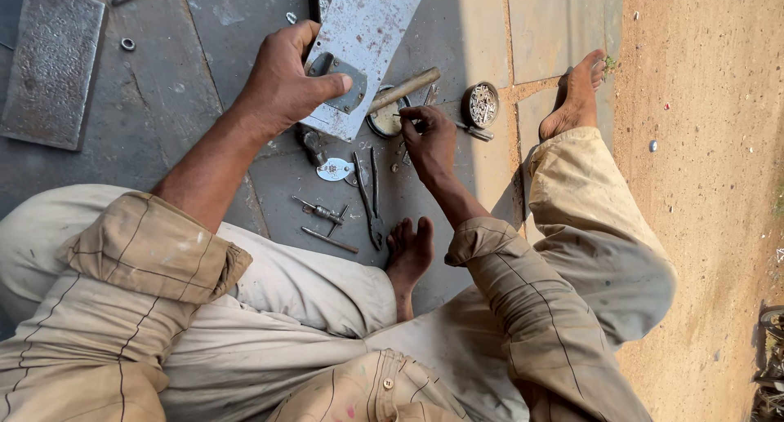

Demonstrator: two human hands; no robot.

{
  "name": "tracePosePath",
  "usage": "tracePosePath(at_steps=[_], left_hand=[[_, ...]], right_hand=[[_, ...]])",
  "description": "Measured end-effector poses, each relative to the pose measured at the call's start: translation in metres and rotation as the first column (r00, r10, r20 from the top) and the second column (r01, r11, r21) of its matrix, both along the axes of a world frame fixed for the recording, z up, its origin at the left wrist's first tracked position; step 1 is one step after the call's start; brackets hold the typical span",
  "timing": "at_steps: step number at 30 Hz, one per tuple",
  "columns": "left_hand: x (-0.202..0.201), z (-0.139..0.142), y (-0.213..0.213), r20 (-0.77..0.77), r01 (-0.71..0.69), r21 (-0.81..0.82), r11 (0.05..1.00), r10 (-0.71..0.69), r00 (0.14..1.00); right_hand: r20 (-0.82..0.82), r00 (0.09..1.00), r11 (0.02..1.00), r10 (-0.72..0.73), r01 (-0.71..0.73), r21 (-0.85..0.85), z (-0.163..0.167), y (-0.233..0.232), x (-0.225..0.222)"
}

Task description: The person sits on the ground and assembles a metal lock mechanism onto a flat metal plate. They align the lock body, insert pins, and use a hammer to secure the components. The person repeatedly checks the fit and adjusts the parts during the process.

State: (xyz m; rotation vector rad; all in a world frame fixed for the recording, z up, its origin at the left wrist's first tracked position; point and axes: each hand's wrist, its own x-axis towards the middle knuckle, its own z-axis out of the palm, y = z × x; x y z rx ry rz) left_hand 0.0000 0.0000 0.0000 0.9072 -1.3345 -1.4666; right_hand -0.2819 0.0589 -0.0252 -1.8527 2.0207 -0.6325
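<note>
My left hand (282, 83) grips the near end of a long grey metal plate (367, 30), with the thumb pressed on a small grey bracket (343, 83) set on it. My right hand (429, 140) pinches a thin nail or pin between its fingertips, just right of the plate's corner. Behind that hand lie a hammer with a wooden handle (404, 89) and a shallow round tin (385, 122). A second round tin full of small nails (482, 104) stands farther right.
On the dark stone floor between my legs lie pliers (371, 202), a small oval metal plate (335, 170), a screwdriver bit (318, 211) and a rod (328, 240). My bare feet (408, 259) (576, 95) flank them. A textured metal slab (51, 63) lies far left; sandy ground (702, 185) on the right.
</note>
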Motion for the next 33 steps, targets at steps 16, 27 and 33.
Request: tracePosePath(at_steps=[16, 27, 33], left_hand=[[-0.046, 0.08, 0.026, 0.145, 0.112, 0.094, 0.989, -0.125, 0.982], [-0.049, 0.086, 0.027, 0.095, 0.085, 0.017, 0.996, -0.086, 0.992], [-0.049, 0.09, 0.027, 0.133, 0.094, 0.024, 0.995, -0.096, 0.986]], right_hand=[[0.231, 0.97, 0.995, 0.078, -0.062, -0.076, 0.218, 0.037, 0.081], [0.145, 0.969, 0.979, 0.199, -0.193, -0.06, 0.206, 0.031, 0.084], [0.116, 0.967, 0.973, 0.227, -0.222, -0.057, 0.203, 0.024, 0.085]])
